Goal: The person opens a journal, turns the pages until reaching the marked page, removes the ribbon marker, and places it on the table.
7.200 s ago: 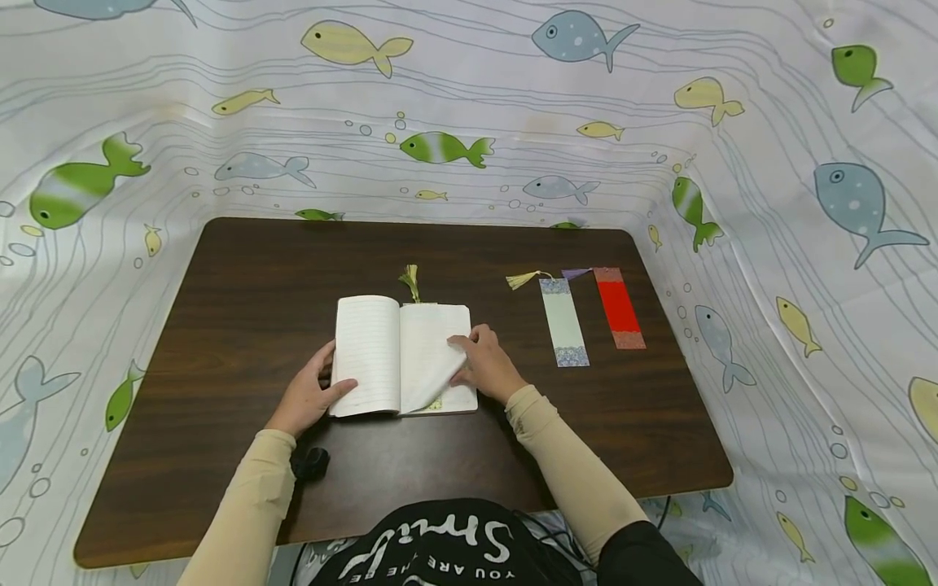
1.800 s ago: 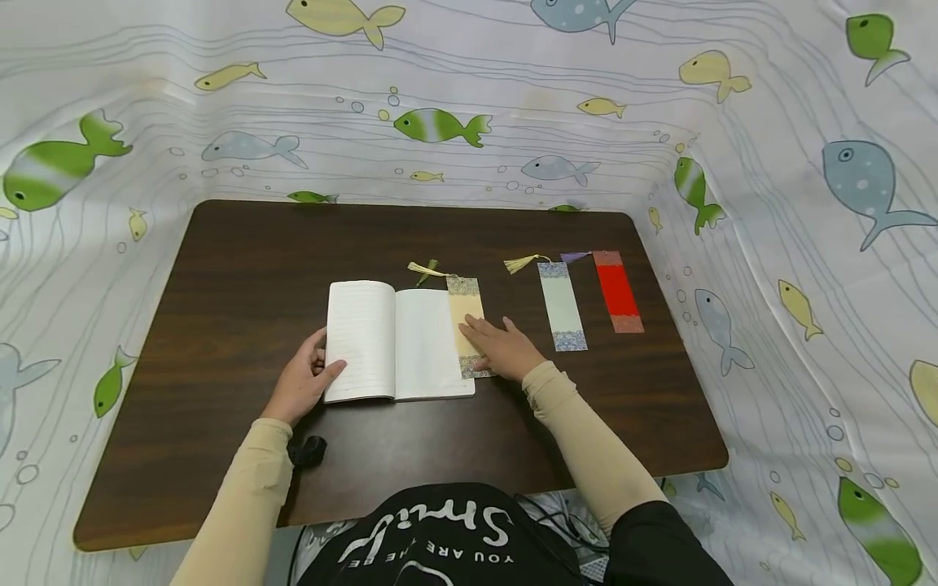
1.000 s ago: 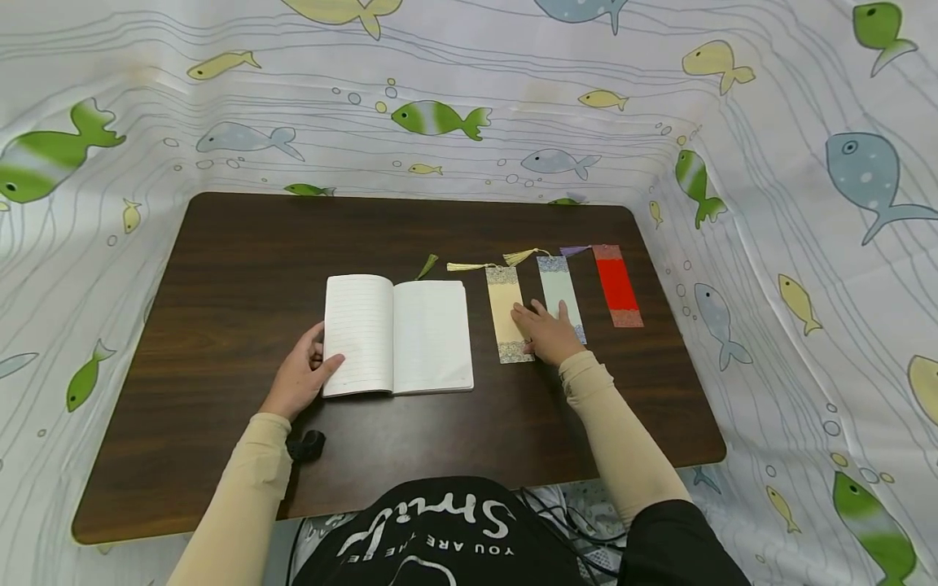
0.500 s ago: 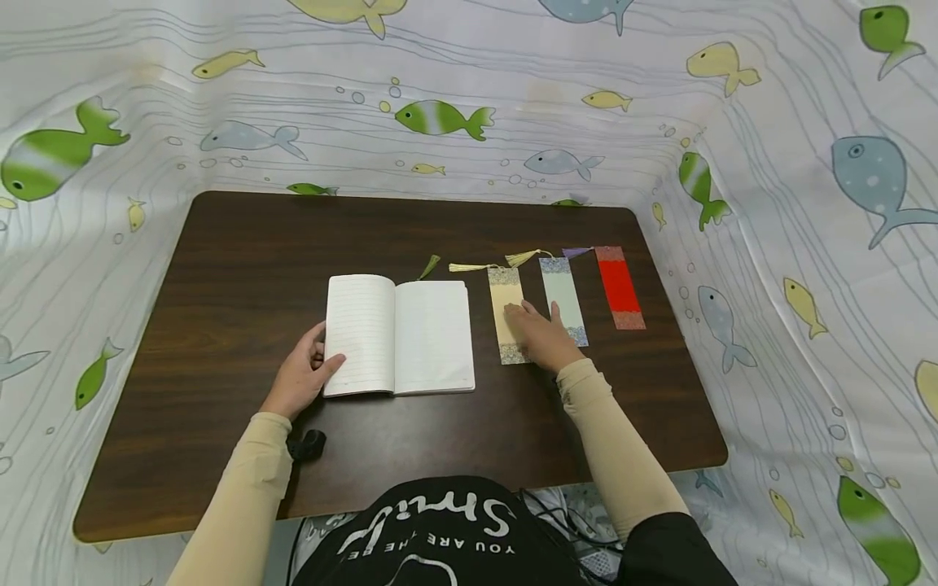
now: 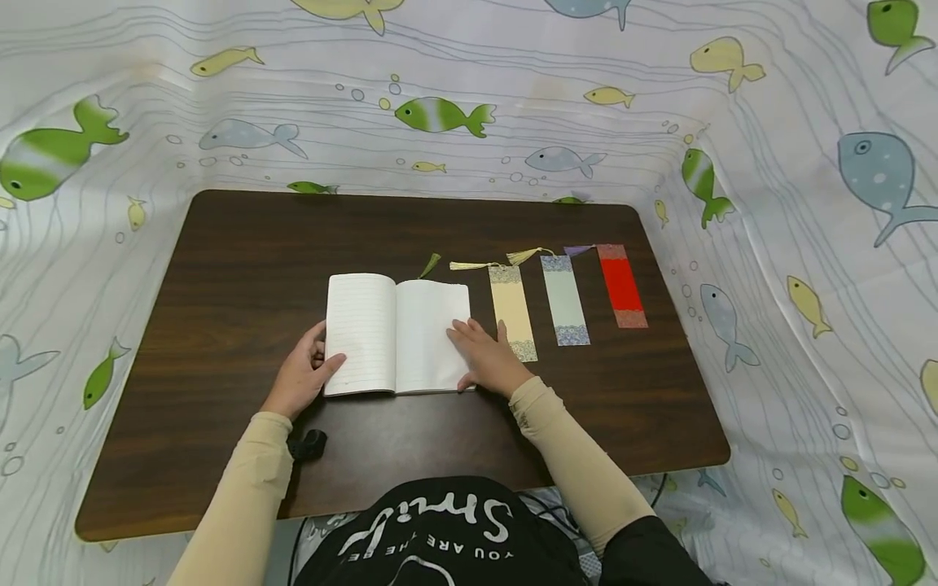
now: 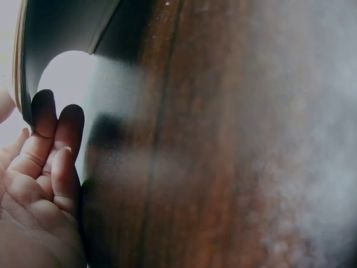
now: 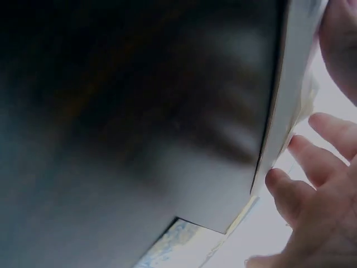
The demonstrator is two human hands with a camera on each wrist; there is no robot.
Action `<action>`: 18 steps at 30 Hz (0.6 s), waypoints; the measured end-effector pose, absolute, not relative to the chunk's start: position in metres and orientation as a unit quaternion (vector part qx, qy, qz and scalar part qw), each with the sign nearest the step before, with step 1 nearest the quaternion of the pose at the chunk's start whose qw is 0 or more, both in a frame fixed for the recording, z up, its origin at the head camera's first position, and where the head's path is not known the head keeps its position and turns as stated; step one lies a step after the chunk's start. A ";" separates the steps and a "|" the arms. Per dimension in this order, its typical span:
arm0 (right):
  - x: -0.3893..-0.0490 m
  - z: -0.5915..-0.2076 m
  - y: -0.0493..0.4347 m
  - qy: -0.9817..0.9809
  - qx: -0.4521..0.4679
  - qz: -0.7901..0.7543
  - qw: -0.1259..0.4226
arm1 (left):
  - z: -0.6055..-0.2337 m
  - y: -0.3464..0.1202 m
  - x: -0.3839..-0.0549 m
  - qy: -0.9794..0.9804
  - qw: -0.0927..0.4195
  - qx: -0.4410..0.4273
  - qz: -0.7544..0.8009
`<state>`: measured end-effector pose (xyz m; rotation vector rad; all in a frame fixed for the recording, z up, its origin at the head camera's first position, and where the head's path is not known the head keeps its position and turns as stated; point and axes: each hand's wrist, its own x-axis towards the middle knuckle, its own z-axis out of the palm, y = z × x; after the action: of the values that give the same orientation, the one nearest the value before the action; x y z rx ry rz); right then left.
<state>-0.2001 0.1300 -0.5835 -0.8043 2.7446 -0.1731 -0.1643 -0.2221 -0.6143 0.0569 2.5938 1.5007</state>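
An open notebook (image 5: 359,334) lies on the dark wooden table, lined on the left page, with a green tassel (image 5: 431,264) sticking out past its top edge. My left hand (image 5: 299,376) grips its left side, thumb on the page; in the left wrist view the fingers (image 6: 42,120) reach behind the notebook's edge (image 6: 20,67). With fingers extended, my right hand (image 5: 493,358) touches the right page near its outer edge. Close beyond that hand lies a cream bookmark (image 5: 511,305). In the right wrist view, fingertips (image 7: 277,178) meet the page edges.
A pale green bookmark (image 5: 564,301) with a yellow tassel and a red bookmark (image 5: 621,286) with a purple tassel lie farther right. A small black object (image 5: 308,445) sits by the left wrist. Fish-patterned cloth (image 5: 440,81) surrounds the table.
My right hand lifted a notebook page, slid the cream bookmark off rightward onto the table, then let it go and returned to the right page. The left hand keeps holding the notebook.
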 end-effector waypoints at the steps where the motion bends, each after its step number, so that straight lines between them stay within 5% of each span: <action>1: -0.200 -0.584 0.129 0.951 -0.276 -0.050 0.128 | -0.613 -0.222 -0.165 0.863 0.072 0.020 0.500; 12: -0.210 -0.589 0.121 0.961 -0.274 -0.038 0.024 | -0.613 -0.224 -0.164 0.867 0.077 0.021 0.492; 18: -0.215 -0.590 0.115 0.963 -0.240 -0.117 0.028 | -0.619 -0.225 -0.163 0.870 0.074 0.025 0.487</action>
<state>-0.2146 0.1152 -0.5901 -0.7411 2.9733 -0.3620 -0.1633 -0.2248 -0.6188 0.0759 2.6098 1.4625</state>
